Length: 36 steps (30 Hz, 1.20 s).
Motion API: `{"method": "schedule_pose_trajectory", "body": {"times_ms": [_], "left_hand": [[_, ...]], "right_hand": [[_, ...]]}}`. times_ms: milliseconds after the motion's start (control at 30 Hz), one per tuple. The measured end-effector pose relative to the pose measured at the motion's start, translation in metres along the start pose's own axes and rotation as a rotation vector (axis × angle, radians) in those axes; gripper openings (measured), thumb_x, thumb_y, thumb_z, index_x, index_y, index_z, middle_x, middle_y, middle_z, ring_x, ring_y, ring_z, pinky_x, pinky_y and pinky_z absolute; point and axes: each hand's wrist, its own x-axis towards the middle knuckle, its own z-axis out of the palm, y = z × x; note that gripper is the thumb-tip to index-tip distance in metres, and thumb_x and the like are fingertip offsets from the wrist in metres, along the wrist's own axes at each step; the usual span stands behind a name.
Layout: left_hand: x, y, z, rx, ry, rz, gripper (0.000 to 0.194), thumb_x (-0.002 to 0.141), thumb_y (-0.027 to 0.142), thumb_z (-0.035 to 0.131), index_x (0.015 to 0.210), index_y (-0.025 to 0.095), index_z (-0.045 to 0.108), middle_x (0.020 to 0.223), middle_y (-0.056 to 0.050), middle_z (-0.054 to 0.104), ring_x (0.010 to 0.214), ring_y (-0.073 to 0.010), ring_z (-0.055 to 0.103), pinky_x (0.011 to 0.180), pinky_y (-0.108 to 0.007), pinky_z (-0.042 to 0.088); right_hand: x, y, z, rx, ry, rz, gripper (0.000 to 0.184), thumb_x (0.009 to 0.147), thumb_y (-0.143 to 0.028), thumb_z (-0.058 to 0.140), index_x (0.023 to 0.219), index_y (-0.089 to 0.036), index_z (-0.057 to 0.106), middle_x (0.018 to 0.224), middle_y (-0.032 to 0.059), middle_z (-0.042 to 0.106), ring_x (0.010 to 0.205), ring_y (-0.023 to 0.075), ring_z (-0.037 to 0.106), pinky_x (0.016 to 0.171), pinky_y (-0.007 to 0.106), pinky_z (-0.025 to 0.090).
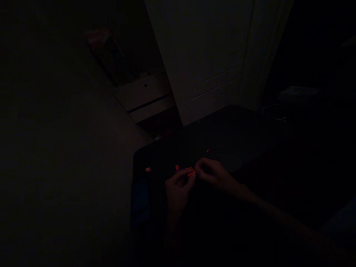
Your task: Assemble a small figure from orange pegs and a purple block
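The picture is very dark. Low over the dark table (236, 128), my left hand (177, 189) is closed in a pinch, its thumb and fingers on a small red piece (191, 172). Fingertips of my right hand (213, 171) are pressed together at the right end of that piece. What they grip there is hidden, and the piece's exact kind is too dim to tell. Just beyond my left hand lies another small red bit (177, 167). A pale reddish lump (148, 170) rests farther left, and a tiny red spot (207, 150) shows past my right hand.
A flat bluish object (140, 200) lies at the table's left edge. Behind the table stand a large pale panel (208, 55) and a drawer unit (147, 92). A thin white cable (268, 107) and a pale box-like shape (299, 92) are at the right.
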Motion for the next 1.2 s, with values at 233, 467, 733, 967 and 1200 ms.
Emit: {"method": "schedule_pose_trajectory", "body": {"times_ms": [233,467,733,967,1200], "left_hand": [[0.003,-0.019,-0.008,-0.144,0.095,-0.04,0.025,0.073,0.032,0.086,0.092,0.017,0.081,0.093,-0.01,0.082,0.087,-0.0232,0.079,0.089,-0.037,0.061],[0.008,-0.026,-0.008,-0.216,0.103,-0.019,0.028,0.081,0.035,0.081,0.1,0.014,0.076,0.095,-0.011,0.082,0.089,-0.0227,0.078,0.084,-0.034,0.059],[0.006,-0.02,-0.007,-0.187,0.046,-0.002,0.026,0.091,0.037,0.072,0.105,0.015,0.069,0.107,-0.013,0.08,0.091,-0.0216,0.077,0.082,-0.033,0.058],[0.001,-0.011,-0.004,-0.155,0.008,-0.045,0.03,0.093,0.039,0.069,0.111,0.016,0.066,0.109,-0.013,0.079,0.092,-0.0206,0.076,0.083,-0.032,0.057],[-0.004,0.008,0.002,-0.099,-0.028,-0.101,0.045,0.084,0.043,0.076,0.12,0.018,0.064,0.093,-0.008,0.079,0.08,-0.0202,0.076,0.075,-0.03,0.058]], "right_hand": [[0.017,0.04,-0.022,-0.216,0.298,0.161,0.022,0.098,-0.036,0.055,0.094,-0.019,0.068,0.094,0.007,0.074,0.084,0.0214,0.068,0.075,0.031,0.052],[0.036,0.079,-0.057,-0.668,0.152,0.096,0.01,0.09,-0.014,0.062,0.089,-0.016,0.071,0.09,0.0089,0.071,0.077,0.0198,0.065,0.069,0.029,0.047],[0.027,0.078,-0.055,-0.675,0.132,0.008,0.019,0.093,-0.011,0.058,0.1,-0.016,0.075,0.099,0.0103,0.069,0.082,0.0207,0.067,0.073,0.031,0.05],[0.015,0.015,-0.025,-0.245,0.215,-0.093,0.014,0.097,-0.028,0.066,0.093,-0.018,0.075,0.088,0.0056,0.069,0.081,0.019,0.068,0.076,0.032,0.053],[0.007,-0.019,-0.001,0.015,0.063,-0.131,0.019,0.096,-0.039,0.07,0.098,-0.022,0.077,0.103,0.0065,0.068,0.096,0.019,0.068,0.087,0.033,0.056]]}}
